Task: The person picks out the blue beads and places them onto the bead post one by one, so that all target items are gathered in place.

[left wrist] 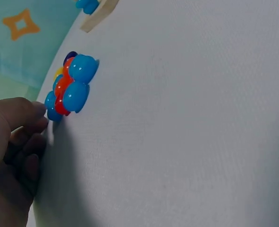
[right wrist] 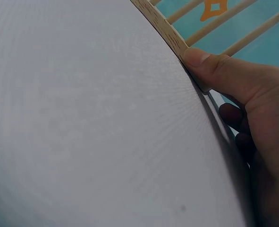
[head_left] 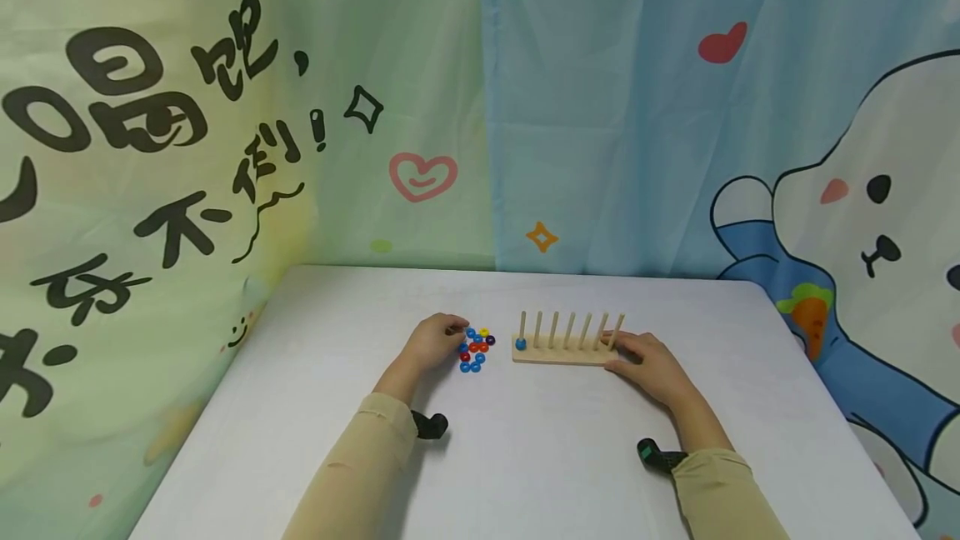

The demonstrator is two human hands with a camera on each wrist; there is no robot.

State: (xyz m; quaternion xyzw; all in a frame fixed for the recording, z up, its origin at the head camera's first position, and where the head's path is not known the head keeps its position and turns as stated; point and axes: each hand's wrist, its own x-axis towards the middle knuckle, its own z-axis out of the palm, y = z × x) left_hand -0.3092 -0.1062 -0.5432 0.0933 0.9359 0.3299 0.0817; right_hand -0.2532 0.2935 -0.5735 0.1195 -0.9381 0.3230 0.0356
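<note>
A wooden peg rack (head_left: 562,355) with several upright pegs stands on the table, a blue bead (head_left: 521,344) around its leftmost peg. My right hand (head_left: 651,365) grips the rack's right end. In the right wrist view its thumb (right wrist: 200,59) presses the front edge, while the other fingers are partly hidden behind. Left of the rack lies a cluster of glossy beads (head_left: 475,347) in blue, red, orange, yellow and dark purple. At that cluster's left side is my left hand (head_left: 433,340), thumb and fingertips against a blue bead (left wrist: 51,105); whether they pinch it is unclear.
The white table (head_left: 540,457) meets a printed curtain (head_left: 570,107) along its back edge. Each wrist wears a black camera mount, one on the left (head_left: 430,426) and one on the right (head_left: 660,457).
</note>
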